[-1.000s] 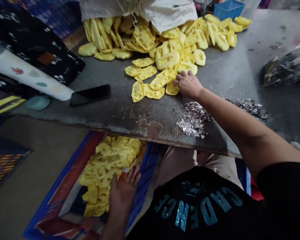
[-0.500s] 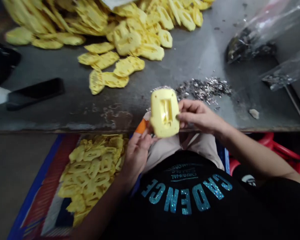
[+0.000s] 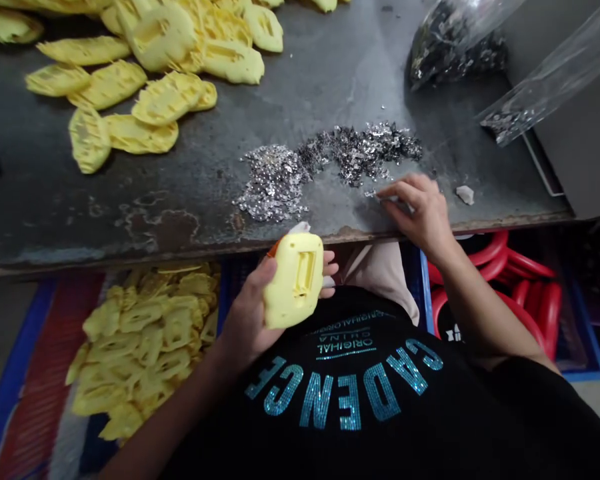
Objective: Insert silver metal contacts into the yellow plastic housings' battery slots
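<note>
My left hand (image 3: 253, 310) is wrapped round a yellow plastic housing (image 3: 294, 280), held in front of the table edge. A rectangular recess like a battery compartment faces up, with small holes near the corners. Orange and white material shows at a finger behind the housing. My right hand (image 3: 420, 210) is at the tabletop by the edge of a pile of small shiny metal pieces (image 3: 357, 153). Its thumb and forefinger are pinched together; whatever is between them is too small to make out. A paler silvery pile (image 3: 273, 183) lies left of the dark one.
Many yellow plastic parts (image 3: 163, 37) are heaped at the table's back left. More yellow parts (image 3: 150, 337) fill a container below. Clear bags of metal pieces (image 3: 455, 50) stand back right. A whitish lump (image 3: 465, 194) lies near the edge; red rings (image 3: 510, 293) are in a blue crate (image 3: 587, 350).
My right hand has let go of the yellow housing and moved right to the table by the metal pieces. My left hand keeps the housing, now lower. The view has shifted right.
</note>
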The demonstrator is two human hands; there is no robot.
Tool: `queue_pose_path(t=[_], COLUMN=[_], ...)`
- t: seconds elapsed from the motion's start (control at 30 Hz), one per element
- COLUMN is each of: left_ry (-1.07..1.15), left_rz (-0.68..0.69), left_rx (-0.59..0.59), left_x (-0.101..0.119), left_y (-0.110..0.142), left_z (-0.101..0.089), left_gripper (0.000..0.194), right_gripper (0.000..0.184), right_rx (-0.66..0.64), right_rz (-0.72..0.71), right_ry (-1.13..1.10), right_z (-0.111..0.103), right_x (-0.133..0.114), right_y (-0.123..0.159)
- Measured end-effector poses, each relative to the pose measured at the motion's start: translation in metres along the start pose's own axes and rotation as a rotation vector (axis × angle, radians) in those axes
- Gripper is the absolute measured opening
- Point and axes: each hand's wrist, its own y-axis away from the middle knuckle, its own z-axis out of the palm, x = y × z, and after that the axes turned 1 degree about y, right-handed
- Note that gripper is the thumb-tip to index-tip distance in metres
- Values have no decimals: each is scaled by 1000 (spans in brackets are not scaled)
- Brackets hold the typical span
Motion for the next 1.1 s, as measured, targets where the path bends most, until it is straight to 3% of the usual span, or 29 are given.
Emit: queue_pose_path(t=[0.07, 0.17, 0.33, 0.53, 0.67, 0.83, 0.93, 1.1], left_ry=[57, 125, 222, 257, 284, 342, 349, 312], left_rz=[-84, -153, -251, -301, -313, -356, -373, -386], left_rx=[34, 59, -28, -89, -57, -24, -52, -63], left_x=[4, 8, 9, 4, 2, 1, 2, 4], left_y=[0, -1, -4, -5, -3, -1, 2, 8], left_z=[-3, -6, -3, -5, -3, 4, 9, 17], left_gripper=[62, 59, 51, 55, 52, 61, 63, 68], right_gripper=[21, 24, 21, 12, 11, 10, 8, 10], right_rx=[-60, -123, -93, -104, -123, -116, -99, -119], right_rz=[-14, -41, -124, -172, -203, -367, -422, -514], right_ry=[235, 342, 291, 216, 69, -242, -240, -91], right_z=[3, 10, 11, 11, 6, -3, -5, -6], right_x=[14, 22, 19, 21, -5, -56, -71, -74], right_y=[-20, -34, -29, -33, -23, 5, 13, 14])
